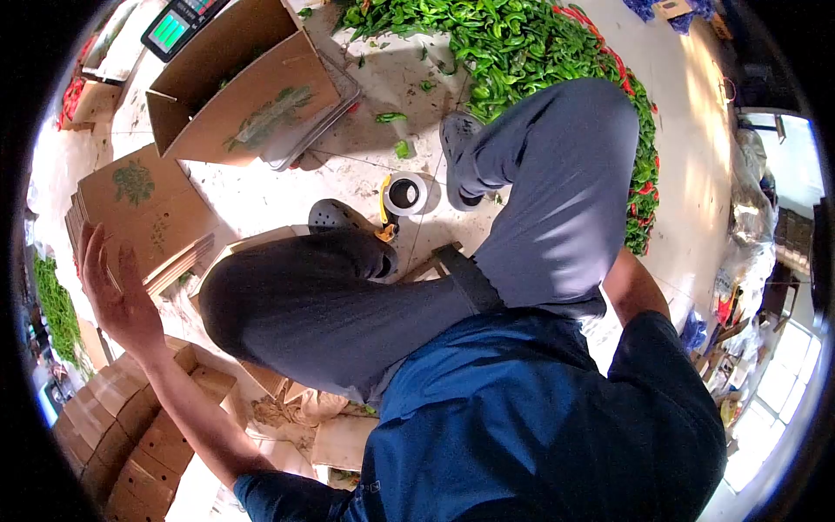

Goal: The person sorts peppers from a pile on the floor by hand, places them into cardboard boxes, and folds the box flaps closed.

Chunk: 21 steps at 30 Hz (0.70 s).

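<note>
We're in a produce packing room: peppers (522,52) heaped on the floor, boxes (143,204), scale (177,28), tape (404,193).

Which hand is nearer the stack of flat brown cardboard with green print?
Left. The left hand is beside the stack, at its near left corner. The right hand is hidden behind the grey-trousered right leg, its forearm across the body.

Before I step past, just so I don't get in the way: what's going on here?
A person sits low, the left hand open near stacked flat cardboard, gripping nothing visible. The right hand is out of sight behind the leg. An open box stands ahead, near a lit display. A tape roll lies between the shoes, and green peppers are heaped on the floor.
</note>
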Each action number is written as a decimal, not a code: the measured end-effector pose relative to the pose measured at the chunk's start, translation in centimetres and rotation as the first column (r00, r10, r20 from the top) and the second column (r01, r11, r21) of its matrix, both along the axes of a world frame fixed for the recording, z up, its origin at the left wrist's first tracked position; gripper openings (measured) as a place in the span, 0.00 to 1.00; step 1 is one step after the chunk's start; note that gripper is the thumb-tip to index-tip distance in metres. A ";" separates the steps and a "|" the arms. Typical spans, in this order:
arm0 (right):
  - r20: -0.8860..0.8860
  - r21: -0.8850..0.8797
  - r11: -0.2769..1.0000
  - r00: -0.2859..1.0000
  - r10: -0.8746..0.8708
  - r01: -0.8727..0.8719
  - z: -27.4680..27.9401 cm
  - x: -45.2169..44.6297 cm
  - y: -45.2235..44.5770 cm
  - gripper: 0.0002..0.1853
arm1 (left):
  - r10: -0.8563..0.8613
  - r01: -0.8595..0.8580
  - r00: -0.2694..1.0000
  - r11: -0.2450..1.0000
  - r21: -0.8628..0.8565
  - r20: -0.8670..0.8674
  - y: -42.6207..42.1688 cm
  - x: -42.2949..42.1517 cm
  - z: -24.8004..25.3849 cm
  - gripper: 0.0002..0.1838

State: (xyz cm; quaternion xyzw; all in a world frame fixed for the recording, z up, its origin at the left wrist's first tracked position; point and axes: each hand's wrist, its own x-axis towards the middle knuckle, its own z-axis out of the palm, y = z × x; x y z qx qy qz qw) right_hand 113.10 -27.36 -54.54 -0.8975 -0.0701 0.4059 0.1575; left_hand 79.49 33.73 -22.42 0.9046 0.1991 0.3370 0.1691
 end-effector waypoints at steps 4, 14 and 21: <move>0.002 0.082 0.995 0.999 0.048 -0.048 -1.5 1.6 4.7 0.23 | -0.060 0.056 0.984 0.998 -0.029 -0.169 -1.0 2.5 0.8 0.20; -0.062 0.262 0.955 0.985 0.162 -0.141 -4.1 6.8 18.4 0.26 | -0.190 0.175 0.710 0.980 -0.092 -0.678 -9.2 7.9 1.9 0.36; -0.061 0.267 0.920 0.948 0.313 -0.286 -7.2 8.7 25.1 0.29 | -0.365 0.183 0.522 0.930 -0.318 -0.770 -11.2 10.6 0.4 0.37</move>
